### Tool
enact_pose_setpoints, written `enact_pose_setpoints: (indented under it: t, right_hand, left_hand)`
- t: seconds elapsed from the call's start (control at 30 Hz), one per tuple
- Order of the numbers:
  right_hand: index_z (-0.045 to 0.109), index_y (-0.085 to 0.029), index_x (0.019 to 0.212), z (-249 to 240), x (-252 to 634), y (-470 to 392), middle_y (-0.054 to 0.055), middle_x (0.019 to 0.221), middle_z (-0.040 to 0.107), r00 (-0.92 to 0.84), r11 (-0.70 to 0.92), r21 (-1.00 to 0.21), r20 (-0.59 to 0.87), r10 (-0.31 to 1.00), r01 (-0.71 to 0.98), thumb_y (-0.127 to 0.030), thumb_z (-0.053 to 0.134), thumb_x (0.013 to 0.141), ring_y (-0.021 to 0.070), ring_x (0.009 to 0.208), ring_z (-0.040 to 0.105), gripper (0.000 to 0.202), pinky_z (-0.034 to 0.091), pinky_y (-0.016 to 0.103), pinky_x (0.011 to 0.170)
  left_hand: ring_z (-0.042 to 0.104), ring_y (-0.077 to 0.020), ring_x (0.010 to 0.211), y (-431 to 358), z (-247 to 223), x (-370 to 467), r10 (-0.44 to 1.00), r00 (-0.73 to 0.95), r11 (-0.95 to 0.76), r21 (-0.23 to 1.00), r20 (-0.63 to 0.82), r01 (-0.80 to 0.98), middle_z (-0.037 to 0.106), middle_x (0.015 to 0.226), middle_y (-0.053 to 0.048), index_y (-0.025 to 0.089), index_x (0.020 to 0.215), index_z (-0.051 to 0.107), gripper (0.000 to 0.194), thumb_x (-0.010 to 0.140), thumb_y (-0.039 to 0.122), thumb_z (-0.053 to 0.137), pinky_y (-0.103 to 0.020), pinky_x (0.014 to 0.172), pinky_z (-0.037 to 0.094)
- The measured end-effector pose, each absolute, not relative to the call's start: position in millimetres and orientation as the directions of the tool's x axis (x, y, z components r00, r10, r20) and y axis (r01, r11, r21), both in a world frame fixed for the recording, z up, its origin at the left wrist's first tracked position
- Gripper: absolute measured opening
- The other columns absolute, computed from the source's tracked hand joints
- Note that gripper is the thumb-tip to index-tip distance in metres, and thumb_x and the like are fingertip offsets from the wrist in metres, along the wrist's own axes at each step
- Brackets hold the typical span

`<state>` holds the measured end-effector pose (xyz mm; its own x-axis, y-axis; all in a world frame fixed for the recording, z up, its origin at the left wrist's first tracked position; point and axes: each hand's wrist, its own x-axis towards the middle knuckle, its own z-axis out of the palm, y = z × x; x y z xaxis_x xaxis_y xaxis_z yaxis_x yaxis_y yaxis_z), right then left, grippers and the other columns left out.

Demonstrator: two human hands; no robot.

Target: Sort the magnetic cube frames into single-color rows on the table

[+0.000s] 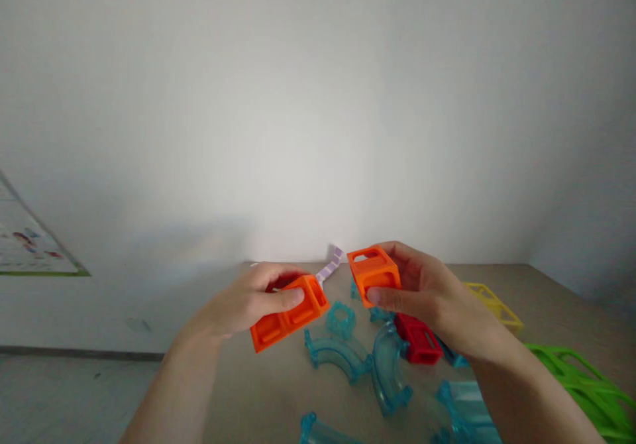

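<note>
My left hand point(271, 298) grips a long orange block point(291, 313), thumb across its front, the block slanting up to the right. Shorter and also orange, a hollow block point(375, 273) is pinched between the thumb and fingers of my right hand point(415, 285). Both blocks are held up above the table, with a gap between them. Below them lie a curved translucent blue track piece point(338, 354), a second curved blue piece point(388, 368) and a small blue ring-shaped piece point(340, 319). A red block point(419, 339) lies under my right hand.
On the table point(248, 391), a yellow frame point(497, 308) and a green lattice piece point(581, 384) lie at the right. More blue pieces point(470, 407) are near the front. A purple-and-white strip point(330, 266) stands by the wall point(308, 112). A poster point(34, 245) hangs at the left.
</note>
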<state>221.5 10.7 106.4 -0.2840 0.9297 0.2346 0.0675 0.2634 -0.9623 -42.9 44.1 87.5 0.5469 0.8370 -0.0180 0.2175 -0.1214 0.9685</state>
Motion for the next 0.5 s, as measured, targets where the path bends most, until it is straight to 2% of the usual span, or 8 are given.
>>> enact_pose_setpoints:
  t: [0.17, 0.33, 0.5]
  right_hand:
    - [0.062, -0.019, 0.100, 94, 218, 15, 0.004, 0.091, 0.070, -0.297, 0.292, -0.946, 0.240, 0.924, 0.143, -0.026, 0.075, 0.076, 0.0202, 0.081, 0.065, 0.028, 0.050, 0.033, 0.073]
    - [0.064, -0.019, 0.099, 88, 215, 17, 0.005, 0.091, 0.070, -0.292, 0.306, -0.934, 0.244, 0.925, 0.187, -0.022, 0.076, 0.074, 0.0203, 0.080, 0.064, 0.028, 0.051, 0.034, 0.074]
    - [0.067, -0.019, 0.092, 84, 209, 15, 0.003, 0.084, 0.070, -0.259, 0.273, -0.954, 0.234, 0.937, 0.125, -0.023, 0.079, 0.069, 0.0199, 0.076, 0.063, 0.027, 0.051, 0.031, 0.069]
  left_hand:
    - [0.065, -0.0212, 0.083, 45, 90, -31, 0.805, 0.592, -0.358, 0.828, 0.039, 0.432, 0.071, 0.095, -0.005, 0.017, 0.110, 0.067, 0.036, 0.082, 0.039, 0.066, -0.028, 0.070, 0.049]
    - [0.066, -0.0229, 0.090, 45, 87, -25, 0.812, 0.582, -0.365, 0.816, 0.043, 0.448, 0.072, 0.105, -0.007, 0.016, 0.113, 0.066, 0.036, 0.082, 0.034, 0.066, -0.031, 0.077, 0.050]
    - [0.066, -0.0241, 0.093, 46, 84, -23, 0.818, 0.573, -0.346, 0.836, 0.047, 0.426, 0.072, 0.107, -0.009, 0.015, 0.115, 0.064, 0.040, 0.080, 0.035, 0.068, -0.033, 0.080, 0.051]
